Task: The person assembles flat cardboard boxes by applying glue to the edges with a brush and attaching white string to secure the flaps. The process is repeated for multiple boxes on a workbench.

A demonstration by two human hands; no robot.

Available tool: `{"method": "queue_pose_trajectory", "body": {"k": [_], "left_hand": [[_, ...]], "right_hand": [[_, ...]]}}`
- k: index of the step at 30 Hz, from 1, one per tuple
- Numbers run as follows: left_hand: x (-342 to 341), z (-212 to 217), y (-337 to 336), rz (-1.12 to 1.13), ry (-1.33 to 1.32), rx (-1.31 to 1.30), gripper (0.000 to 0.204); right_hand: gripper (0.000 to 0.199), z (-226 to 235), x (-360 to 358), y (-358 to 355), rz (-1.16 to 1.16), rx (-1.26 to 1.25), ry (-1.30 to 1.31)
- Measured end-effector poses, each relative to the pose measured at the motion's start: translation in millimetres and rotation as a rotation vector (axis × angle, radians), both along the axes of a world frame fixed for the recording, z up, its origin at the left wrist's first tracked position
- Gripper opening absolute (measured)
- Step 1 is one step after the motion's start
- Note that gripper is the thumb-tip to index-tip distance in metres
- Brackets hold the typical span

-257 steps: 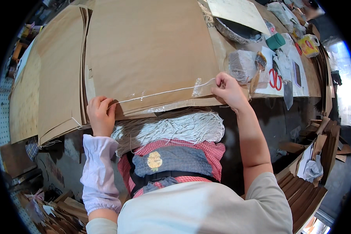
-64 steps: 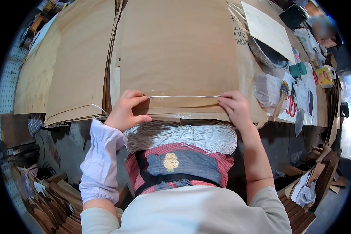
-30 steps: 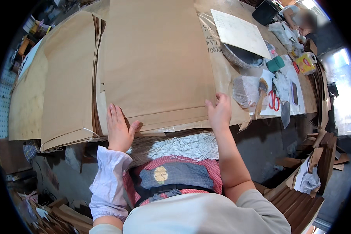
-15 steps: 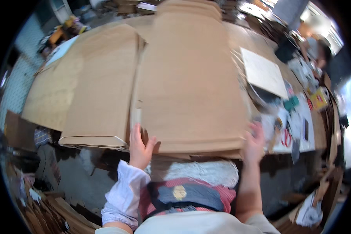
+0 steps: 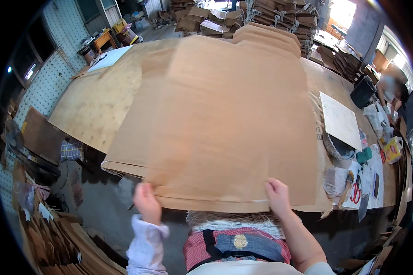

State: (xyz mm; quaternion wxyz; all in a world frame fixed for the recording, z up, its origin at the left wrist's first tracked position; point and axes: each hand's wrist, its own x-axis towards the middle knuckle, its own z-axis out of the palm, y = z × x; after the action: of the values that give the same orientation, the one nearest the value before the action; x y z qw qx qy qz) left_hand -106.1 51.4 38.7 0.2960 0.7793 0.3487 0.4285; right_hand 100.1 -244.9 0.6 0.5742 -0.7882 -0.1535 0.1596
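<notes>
A wide brown kraft paper sack (image 5: 211, 133) spans the space between my hands, its near edge folded in a band and blurred at the left. My left hand (image 5: 147, 204), below a pale sleeve, is closed on the sack's near left corner. The near right corner is pinched in my right hand (image 5: 278, 197). Under the sack on the right lies a stack of similar brown sacks (image 5: 303, 160). Another stack (image 5: 124, 167) at the left is partly covered by the held sack.
Right of the stacks lie a white board (image 5: 339, 120), red-handled scissors (image 5: 355, 196), a brush (image 5: 347, 185), a blade (image 5: 364, 201) and a green cup (image 5: 364, 156). White threads (image 5: 248, 224) hang at the table's near edge. Another person (image 5: 392, 89) is at the far right.
Both hands have closed on the top sack's near corners and drawn it left, off the right stack and partly over the left one. My view has shifted left.
</notes>
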Motion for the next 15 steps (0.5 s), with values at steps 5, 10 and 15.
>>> {"method": "queue_pose_trajectory", "body": {"k": [5, 10, 15], "left_hand": [[-29.1, 10.2, 172.9, 0.111, 0.054, 0.223, 0.027], [-18.3, -16.6, 289.5, 0.148, 0.413, -0.03, 0.029], [-40.0, -76.3, 348.7, 0.343, 0.543, -0.103, 0.026]], "right_hand": [[0.014, 22.4, -12.5, 134.1, 0.228, 0.236, 0.5], [0.015, -10.3, -11.9, 208.3, 0.204, 0.222, 0.552], [0.025, 2.9, -18.0, 195.3, 0.419, 0.307, 0.6]]}}
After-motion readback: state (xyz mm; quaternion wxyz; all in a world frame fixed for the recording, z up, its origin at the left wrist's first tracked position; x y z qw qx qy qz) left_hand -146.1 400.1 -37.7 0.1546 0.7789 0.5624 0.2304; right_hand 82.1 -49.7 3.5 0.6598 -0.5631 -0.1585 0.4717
